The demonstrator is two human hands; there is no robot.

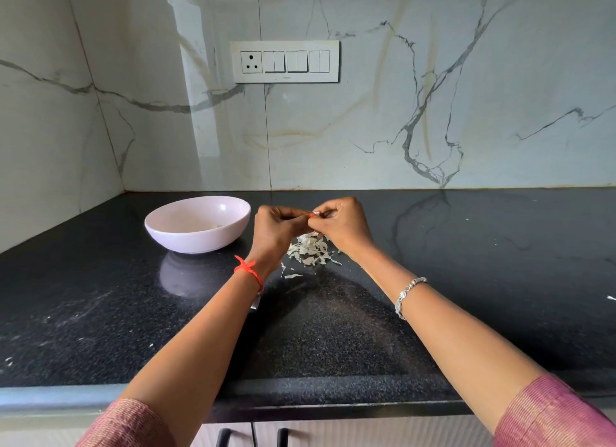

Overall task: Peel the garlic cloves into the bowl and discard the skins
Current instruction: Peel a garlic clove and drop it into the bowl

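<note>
Below a veined marble wall with a white switch panel, a black speckled countertop fills the corner. A pale pink bowl stands on it to the left, with a small pale piece, hard to make out, lying inside. Just right of the bowl, the left hand and right hand meet above the counter, fingers curled, and both pinch a garlic clove between their fingertips. Directly beneath them lies a loose pile of white skins, with a few flakes strayed nearer the person. A red thread circles the left wrist and a silver bracelet the right.
</note>
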